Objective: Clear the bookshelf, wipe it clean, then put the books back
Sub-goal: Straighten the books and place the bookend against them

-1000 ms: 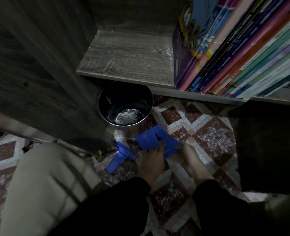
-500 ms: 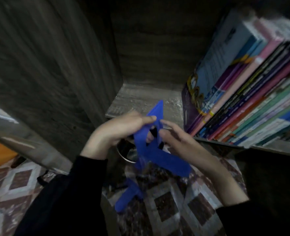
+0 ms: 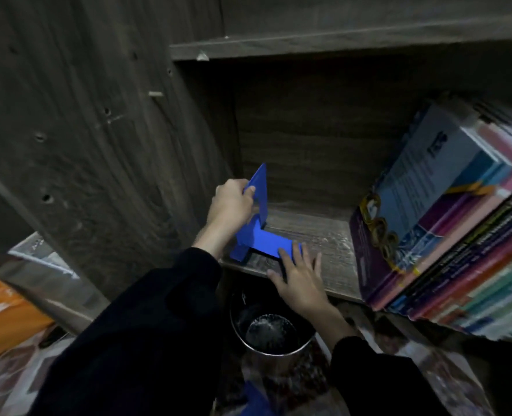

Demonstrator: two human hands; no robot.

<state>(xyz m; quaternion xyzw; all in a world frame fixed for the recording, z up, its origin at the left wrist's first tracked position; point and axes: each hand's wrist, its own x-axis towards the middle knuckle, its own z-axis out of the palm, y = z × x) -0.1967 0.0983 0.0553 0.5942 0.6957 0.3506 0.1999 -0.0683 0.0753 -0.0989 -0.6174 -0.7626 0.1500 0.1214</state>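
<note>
One bookend (image 3: 268, 240) (partly under right hand (image 3: 301, 280))

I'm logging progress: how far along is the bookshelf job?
Looks done: colourful books lean on the grey wooden shelf. In hand: the left hand grips the upright of a blue L-shaped bookend, the right hand presses its base. Left, probably: closing the gap between bookend and books.
</note>
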